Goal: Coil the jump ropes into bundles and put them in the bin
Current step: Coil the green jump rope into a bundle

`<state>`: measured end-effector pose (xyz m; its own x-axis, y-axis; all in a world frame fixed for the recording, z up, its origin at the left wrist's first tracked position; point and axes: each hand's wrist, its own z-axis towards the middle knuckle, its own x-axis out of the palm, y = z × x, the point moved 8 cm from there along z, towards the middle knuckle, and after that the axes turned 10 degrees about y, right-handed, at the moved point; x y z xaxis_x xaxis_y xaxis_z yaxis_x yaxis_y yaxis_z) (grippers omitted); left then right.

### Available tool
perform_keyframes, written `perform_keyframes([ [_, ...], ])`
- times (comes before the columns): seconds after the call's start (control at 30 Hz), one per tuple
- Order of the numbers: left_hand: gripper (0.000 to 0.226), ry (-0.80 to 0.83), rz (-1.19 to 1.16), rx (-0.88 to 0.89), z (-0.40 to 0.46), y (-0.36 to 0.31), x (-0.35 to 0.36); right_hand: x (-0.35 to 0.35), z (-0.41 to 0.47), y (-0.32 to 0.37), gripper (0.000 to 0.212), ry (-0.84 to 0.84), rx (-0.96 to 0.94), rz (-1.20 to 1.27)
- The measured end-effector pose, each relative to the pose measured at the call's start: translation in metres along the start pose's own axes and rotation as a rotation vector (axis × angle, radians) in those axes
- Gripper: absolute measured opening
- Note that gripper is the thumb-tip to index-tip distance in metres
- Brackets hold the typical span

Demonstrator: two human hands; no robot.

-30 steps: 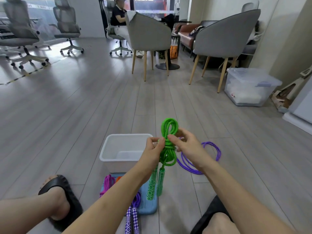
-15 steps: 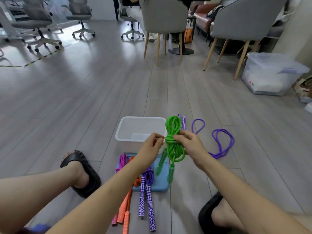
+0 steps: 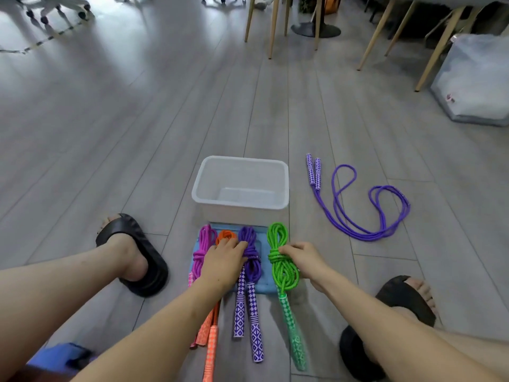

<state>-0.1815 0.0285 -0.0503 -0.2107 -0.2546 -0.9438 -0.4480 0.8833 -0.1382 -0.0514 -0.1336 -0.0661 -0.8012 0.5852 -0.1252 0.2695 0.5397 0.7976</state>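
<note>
A coiled green jump rope (image 3: 284, 271) lies on the floor at the right edge of a blue mat (image 3: 263, 285), its handles pointing toward me. My right hand (image 3: 301, 257) pinches its wrapped middle. My left hand (image 3: 224, 260) rests on the orange bundle (image 3: 226, 235) and the purple bundle (image 3: 252, 261), fingers laid over them. A magenta bundle (image 3: 205, 244) lies at the left of the row. The white bin (image 3: 239, 203) stands just beyond the mat and holds no ropes. An uncoiled purple rope (image 3: 382, 216) sprawls on the floor to the bin's right.
My feet in black slippers sit at the left (image 3: 132, 252) and right (image 3: 405, 299) of the mat. Chair legs (image 3: 272, 26) and a table base stand far ahead. A clear storage box (image 3: 473, 78) is at the far right. A blue object (image 3: 60, 357) sits at bottom left.
The green bundle has come down from in front of me onto the floor beside the purple bundle. My left hand let go of it and moved onto the orange and purple bundles. The view tilted down.
</note>
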Motion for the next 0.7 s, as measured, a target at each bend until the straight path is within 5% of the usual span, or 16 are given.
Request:
perform_keyframes([
  [0.27,0.045,0.039,-0.018,-0.043,0.006,0.014,0.030,0.007,0.042,-0.019,0.012,-0.173,-0.086,-0.241],
  [0.7,0.041,0.042,-0.030,-0.080,0.004,0.003,0.028,0.007,0.034,-0.018,0.052,-0.304,-0.076,-0.673],
])
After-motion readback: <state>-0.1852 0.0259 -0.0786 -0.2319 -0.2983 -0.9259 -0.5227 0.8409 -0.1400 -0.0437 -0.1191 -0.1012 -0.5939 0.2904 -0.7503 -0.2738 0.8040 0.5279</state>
